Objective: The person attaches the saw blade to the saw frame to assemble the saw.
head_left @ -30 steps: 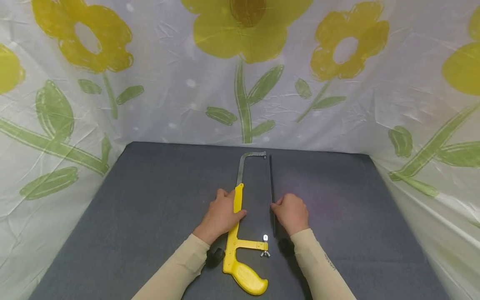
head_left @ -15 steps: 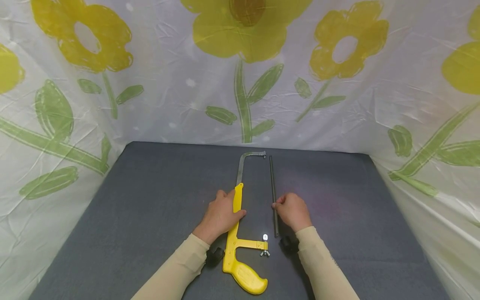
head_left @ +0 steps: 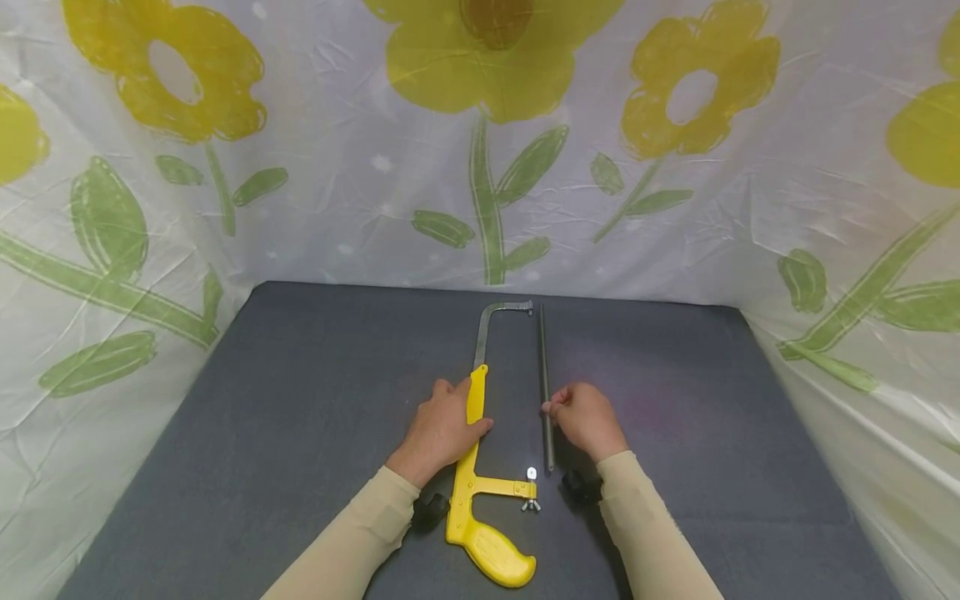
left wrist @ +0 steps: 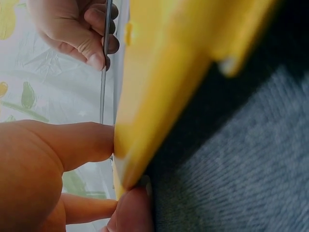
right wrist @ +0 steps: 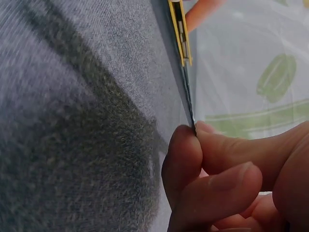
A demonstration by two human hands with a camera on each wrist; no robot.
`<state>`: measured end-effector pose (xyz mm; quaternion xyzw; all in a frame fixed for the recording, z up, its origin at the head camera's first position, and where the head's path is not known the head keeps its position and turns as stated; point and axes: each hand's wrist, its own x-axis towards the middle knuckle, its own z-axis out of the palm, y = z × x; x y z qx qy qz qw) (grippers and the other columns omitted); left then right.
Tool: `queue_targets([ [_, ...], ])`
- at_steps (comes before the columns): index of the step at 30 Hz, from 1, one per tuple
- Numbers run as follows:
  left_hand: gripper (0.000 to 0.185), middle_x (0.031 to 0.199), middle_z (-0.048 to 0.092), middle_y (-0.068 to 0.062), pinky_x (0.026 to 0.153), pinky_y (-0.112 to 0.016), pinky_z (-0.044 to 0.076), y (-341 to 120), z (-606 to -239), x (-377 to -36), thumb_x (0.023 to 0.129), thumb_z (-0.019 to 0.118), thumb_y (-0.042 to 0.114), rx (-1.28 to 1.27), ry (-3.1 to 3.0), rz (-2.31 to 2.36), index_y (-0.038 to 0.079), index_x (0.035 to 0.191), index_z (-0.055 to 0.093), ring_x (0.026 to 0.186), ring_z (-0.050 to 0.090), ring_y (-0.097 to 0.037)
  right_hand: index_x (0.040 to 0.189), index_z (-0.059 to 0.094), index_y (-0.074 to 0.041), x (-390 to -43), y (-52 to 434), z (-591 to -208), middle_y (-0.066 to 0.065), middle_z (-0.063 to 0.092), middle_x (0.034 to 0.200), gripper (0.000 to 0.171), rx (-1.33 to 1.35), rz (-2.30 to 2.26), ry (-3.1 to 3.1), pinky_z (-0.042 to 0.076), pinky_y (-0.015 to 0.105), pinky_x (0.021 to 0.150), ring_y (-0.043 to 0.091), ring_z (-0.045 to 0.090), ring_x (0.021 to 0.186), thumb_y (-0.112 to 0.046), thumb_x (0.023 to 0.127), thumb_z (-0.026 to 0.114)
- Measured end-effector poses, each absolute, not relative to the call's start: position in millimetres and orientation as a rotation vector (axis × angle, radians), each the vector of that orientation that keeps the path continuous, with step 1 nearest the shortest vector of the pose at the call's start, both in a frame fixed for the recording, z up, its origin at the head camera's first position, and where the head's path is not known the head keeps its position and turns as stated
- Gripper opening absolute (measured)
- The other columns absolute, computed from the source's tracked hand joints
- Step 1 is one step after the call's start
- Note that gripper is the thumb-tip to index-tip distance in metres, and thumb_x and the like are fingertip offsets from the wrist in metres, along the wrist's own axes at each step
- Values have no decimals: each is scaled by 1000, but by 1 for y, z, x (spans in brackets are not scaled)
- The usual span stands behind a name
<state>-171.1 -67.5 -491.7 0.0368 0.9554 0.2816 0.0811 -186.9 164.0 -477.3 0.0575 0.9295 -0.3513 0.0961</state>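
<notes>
A yellow hacksaw frame (head_left: 461,487) lies on the dark tabletop, its grip toward me and its bent metal end (head_left: 482,333) at the far side. My left hand (head_left: 442,427) grips the frame's yellow spine; the left wrist view has the thumb and fingers on either side of the yellow metal (left wrist: 159,87). Just right of the frame, my right hand (head_left: 588,419) pinches a thin grey hacksaw blade (head_left: 544,358) between thumb and fingertips. The blade runs roughly along the frame's open side, apart from both end posts. In the right wrist view, the blade (right wrist: 189,96) appears nearly edge-on.
A wing nut (head_left: 530,506) and a small metal post (head_left: 531,474) sit on the frame's near arm. Dark cloth (head_left: 337,375) covers the table. Behind it hangs a white curtain (head_left: 330,208) with yellow flowers.
The blade has turned in my right hand, so its flat face shows more than a second ago. It has shifted slightly away from me since half a second ago. My left hand stays put.
</notes>
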Motion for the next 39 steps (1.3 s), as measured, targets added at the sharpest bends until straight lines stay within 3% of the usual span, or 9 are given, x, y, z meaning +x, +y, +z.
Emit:
queue_targets([
  [18,83,134,57,-25,67,-34,59,-67,-494,-173,96,83,37,110,2848,851,3,162,47,77,61,-23,88,74,-6,-184,159,-481,4,69,77,18,138,-1113,2685,40,31,61,18,54,70,-19,101,76],
  [39,83,132,58,-25,69,-36,59,-67,-492,-172,96,83,37,86,2862,856,4,163,47,77,61,-24,89,75,-7,-186,153,-483,4,71,77,16,120,-1143,2678,41,30,62,18,57,71,-18,101,75],
])
